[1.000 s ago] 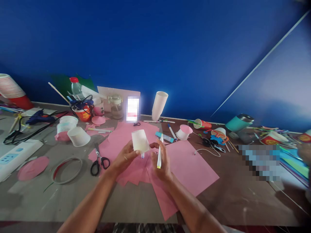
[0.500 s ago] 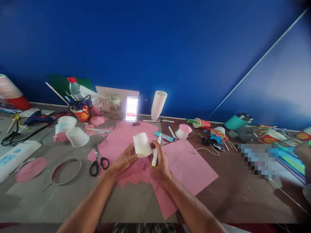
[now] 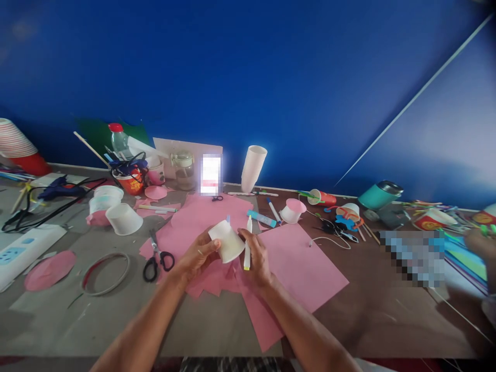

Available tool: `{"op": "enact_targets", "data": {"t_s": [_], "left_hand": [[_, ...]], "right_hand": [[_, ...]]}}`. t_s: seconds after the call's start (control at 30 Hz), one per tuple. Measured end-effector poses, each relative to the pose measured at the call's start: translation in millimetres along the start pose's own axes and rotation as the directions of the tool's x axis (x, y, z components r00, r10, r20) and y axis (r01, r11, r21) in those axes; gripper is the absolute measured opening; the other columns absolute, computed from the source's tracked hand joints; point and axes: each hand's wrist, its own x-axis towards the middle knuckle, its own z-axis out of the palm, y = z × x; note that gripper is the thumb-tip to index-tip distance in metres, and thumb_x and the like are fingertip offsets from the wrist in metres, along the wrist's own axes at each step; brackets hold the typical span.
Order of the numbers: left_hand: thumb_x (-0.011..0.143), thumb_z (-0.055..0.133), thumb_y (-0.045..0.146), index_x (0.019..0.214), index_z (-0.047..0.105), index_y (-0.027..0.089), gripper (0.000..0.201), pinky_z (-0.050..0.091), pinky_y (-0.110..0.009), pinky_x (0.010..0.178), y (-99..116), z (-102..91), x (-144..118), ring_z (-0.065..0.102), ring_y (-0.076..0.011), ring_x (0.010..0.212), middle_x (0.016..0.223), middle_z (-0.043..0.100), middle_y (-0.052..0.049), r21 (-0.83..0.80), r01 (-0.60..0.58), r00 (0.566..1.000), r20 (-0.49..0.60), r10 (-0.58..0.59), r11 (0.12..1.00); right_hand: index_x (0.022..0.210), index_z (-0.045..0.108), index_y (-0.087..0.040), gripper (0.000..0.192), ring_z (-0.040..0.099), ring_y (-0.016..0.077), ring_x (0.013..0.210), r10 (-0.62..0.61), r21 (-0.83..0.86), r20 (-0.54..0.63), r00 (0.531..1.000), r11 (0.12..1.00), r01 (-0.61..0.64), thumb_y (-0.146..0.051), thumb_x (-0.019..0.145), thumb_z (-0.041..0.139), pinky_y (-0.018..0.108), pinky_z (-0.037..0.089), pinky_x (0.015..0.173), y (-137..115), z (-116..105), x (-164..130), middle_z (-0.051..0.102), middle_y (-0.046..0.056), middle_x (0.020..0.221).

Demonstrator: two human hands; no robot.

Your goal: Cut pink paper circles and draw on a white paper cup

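Note:
A white paper cup (image 3: 228, 244), tilted with its wide rim toward me, is gripped by my left hand (image 3: 200, 256), thumb on its side. Pale yellow tints the cup's wall. My right hand (image 3: 256, 256) is closed around a white marker with yellow ends (image 3: 247, 245), held nearly upright just right of the cup. Beneath both hands lie overlapping sheets of pink paper (image 3: 306, 266). Black-handled scissors (image 3: 157, 258) rest left of my left hand. Beyond my right hand are a blue glue stick (image 3: 261, 218) and a white cup with a pink top (image 3: 293, 211).
At left lie a roll of tape (image 3: 105, 274), a pink paper disc (image 3: 50, 270), a power strip (image 3: 27, 253) and a glue gun (image 3: 62, 188). Stacked white cups (image 3: 253, 169) stand against the blue wall. A teal bottle (image 3: 380, 194) and another person's hand (image 3: 480, 243) are at right.
My left hand has turned and tilted the cup, its rim now lower and nearer me. The marker has become more upright in my right hand.

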Motion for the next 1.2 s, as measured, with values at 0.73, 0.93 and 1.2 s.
{"op": "enact_targets", "data": {"t_s": [0.73,0.93,1.2], "left_hand": [[0.077,0.077,0.036,0.125,0.061,0.023,0.052,0.051,-0.031,0.073,0.8,-5.9,7.9,0.066,-0.0229,0.091,0.106,0.07,-0.008,0.03,-0.164,0.982,-0.092,0.166,0.986],[0.075,0.078,0.035,0.126,0.06,0.023,0.055,0.051,-0.03,0.07,0.8,-4.6,8.7,0.066,-0.0221,0.087,0.102,0.07,-0.007,0.021,-0.163,0.981,-0.098,0.164,0.986],[0.077,0.077,0.033,0.126,0.061,0.024,0.053,0.051,-0.029,0.075,1.5,-5.9,8.5,0.066,-0.0206,0.089,0.102,0.071,-0.005,0.036,-0.188,0.978,-0.088,0.19,0.982]], "right_hand": [[0.125,0.059,-0.027,0.034,0.063,0.0257,0.097,0.016,0.26,-0.122,0.992,0.965,0.017,-0.039,0.104,0.035,0.045,0.056,0.08,-31.7,-12.5,5.5,0.067,0.011,0.103],[0.111,0.065,-0.025,0.026,0.064,0.0208,0.08,0.13,0.334,-0.15,0.98,0.94,-0.073,-0.035,0.101,0.043,0.038,0.055,0.07,-31.1,-9.2,7.2,0.066,0.005,0.09],[0.11,0.062,-0.024,0.019,0.064,0.0214,0.086,0.143,0.357,-0.114,0.983,0.929,-0.094,-0.027,0.097,0.049,0.037,0.055,0.075,-26.7,-4.9,2.2,0.064,0.006,0.094]]}}
